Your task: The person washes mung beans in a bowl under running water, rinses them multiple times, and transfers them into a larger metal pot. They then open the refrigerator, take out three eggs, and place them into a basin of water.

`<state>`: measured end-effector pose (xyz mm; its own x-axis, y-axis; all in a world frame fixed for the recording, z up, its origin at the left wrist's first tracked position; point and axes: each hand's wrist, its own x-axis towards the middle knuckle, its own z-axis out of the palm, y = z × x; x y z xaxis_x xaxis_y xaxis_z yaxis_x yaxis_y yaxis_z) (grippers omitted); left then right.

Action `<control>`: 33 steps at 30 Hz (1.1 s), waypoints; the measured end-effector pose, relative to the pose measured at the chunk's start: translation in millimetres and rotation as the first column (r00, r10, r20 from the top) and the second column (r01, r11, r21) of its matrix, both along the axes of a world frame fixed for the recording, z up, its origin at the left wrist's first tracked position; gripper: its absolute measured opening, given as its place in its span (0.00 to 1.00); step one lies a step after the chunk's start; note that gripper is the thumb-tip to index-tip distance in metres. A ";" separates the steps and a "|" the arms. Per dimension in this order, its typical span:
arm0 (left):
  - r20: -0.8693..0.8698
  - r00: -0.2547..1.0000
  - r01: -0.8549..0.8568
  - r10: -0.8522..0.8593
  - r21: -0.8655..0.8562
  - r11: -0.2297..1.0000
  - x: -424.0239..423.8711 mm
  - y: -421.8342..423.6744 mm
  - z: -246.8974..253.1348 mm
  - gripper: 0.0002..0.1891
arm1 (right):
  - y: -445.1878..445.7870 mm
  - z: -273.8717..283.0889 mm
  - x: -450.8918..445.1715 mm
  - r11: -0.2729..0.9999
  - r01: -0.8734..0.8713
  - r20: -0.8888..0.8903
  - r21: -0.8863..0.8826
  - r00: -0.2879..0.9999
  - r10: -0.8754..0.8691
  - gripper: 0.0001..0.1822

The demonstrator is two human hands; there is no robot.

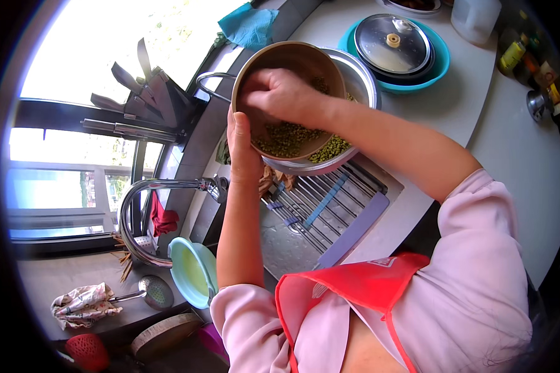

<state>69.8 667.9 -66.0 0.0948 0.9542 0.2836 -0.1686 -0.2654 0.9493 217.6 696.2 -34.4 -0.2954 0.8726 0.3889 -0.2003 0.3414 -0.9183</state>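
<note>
A brown bowl [303,57] is tilted over a metal pot [366,77]. My left hand [242,144] grips the bowl's near left side, with its thumb along the rim. Inside the bowl is my right hand [280,95], its fingers curled toward the wall and partly hidden. Green beans [289,137], which look like mung beans, lie along the bowl's lower side. More green beans [330,149] are in the pot below. Whether the right fingers hold any beans cannot be seen.
The pot stands by a roll-up drying rack [329,205] across the sink [280,242]. Left are a curved faucet [130,210], a light-blue basin [193,270] and a knife block [168,98]. Beyond the pot, a turquoise basin [441,60] holds a lidded vessel [382,42].
</note>
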 end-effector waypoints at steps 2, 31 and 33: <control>0.017 1.000 -0.027 0.027 0.002 1.000 6.9 1.8 -2.3 0.19 | -9.0 -6.3 -16.2 0.994 0.105 -0.021 -0.009 0.994 -0.105 0.11; -0.547 0.787 -0.131 0.286 0.304 0.944 34.6 -19.8 51.5 0.31 | 3.9 -30.3 30.0 0.850 -0.194 0.617 0.491 0.766 -0.182 0.09; -0.540 0.799 -0.115 0.265 0.294 0.949 38.9 -20.6 54.2 0.32 | 6.8 -42.6 21.8 0.835 -0.262 0.726 0.484 0.653 -0.217 0.09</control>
<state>108.6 647.3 -11.8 0.1330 0.8814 0.4533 0.4558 -0.4605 0.7617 239.4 703.0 -77.0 -0.6978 0.5955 0.3980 0.4328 0.7933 -0.4282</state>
